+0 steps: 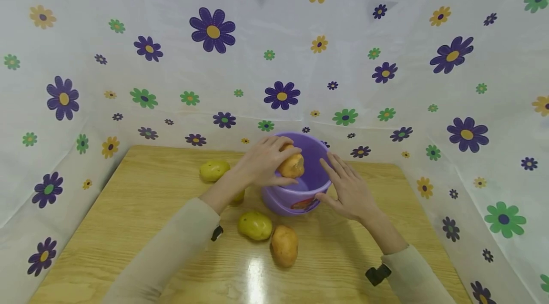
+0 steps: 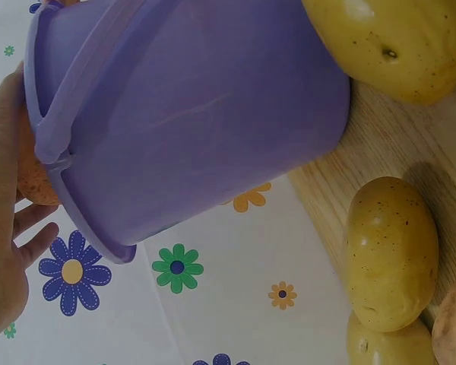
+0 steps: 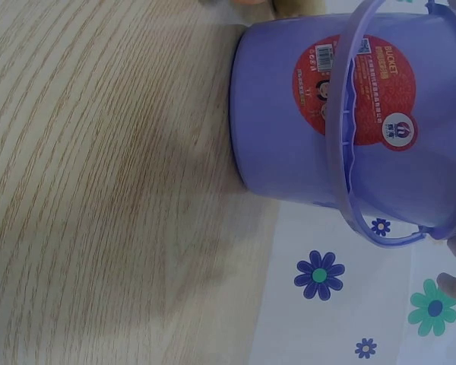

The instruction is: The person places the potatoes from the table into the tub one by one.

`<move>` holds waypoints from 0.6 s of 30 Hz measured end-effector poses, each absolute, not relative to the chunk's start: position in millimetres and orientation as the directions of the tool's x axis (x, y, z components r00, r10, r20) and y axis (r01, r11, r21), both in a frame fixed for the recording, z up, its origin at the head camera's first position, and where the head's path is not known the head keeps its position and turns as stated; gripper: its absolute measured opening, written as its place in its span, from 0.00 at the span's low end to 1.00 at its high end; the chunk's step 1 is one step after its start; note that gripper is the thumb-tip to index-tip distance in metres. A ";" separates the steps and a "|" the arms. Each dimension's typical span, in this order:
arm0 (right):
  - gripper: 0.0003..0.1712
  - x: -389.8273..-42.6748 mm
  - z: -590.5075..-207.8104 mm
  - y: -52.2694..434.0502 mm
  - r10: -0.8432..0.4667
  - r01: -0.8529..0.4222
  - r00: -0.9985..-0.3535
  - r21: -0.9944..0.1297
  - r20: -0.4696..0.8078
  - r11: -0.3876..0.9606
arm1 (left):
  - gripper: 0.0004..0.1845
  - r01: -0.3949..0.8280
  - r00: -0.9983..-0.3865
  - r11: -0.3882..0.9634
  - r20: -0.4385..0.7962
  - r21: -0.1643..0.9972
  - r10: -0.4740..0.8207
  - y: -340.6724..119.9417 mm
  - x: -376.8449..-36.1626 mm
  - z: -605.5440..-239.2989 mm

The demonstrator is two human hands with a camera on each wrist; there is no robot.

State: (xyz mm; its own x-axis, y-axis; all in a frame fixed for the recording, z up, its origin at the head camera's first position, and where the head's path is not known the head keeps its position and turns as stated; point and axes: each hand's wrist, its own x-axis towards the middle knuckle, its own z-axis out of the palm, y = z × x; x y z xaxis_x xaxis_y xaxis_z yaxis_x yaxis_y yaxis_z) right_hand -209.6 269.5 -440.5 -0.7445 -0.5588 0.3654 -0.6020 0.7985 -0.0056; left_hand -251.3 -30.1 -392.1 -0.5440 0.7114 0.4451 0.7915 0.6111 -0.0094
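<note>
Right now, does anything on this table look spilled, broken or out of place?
Nothing stands out. The purple bucket stands upright with no visible crack. The left hand holds a brown vegetable at its mouth, the right hand is at its rim, and the loose potatoes nearby look whole.

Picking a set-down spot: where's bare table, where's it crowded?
Free: the left of the table, between its left edge and the left sleeve; the stretch right of the bucket, beyond the right forearm; the patch between the near brown potato and that forearm. Crowded: the bucket's left and near sides, where yellow potatoes and that brown one sit close.
</note>
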 end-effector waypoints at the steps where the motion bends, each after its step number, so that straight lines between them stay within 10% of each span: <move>1: 0.55 -209.6 -440.3 269.6 -0.560 -0.602 -0.744 -0.004 0.366 0.798 | 0.41 0.791 -0.544 0.612 0.436 -0.020 0.717 -29.5 -252.9 -393.0; 18: 0.56 -209.3 -440.6 269.9 -0.561 -0.605 -0.741 -0.005 0.369 0.796 | 0.41 0.778 -0.582 0.624 0.293 -0.071 0.759 -21.8 -264.6 -394.0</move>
State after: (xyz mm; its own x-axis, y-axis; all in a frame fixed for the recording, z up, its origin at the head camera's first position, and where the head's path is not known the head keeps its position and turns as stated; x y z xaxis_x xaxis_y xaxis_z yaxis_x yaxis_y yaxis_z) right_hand -209.3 269.9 -440.6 -0.7413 -0.5609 0.3686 -0.6049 0.7963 -0.0049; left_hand -264.6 -21.8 -394.0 -0.5821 0.7586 0.2926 0.7780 0.6242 -0.0706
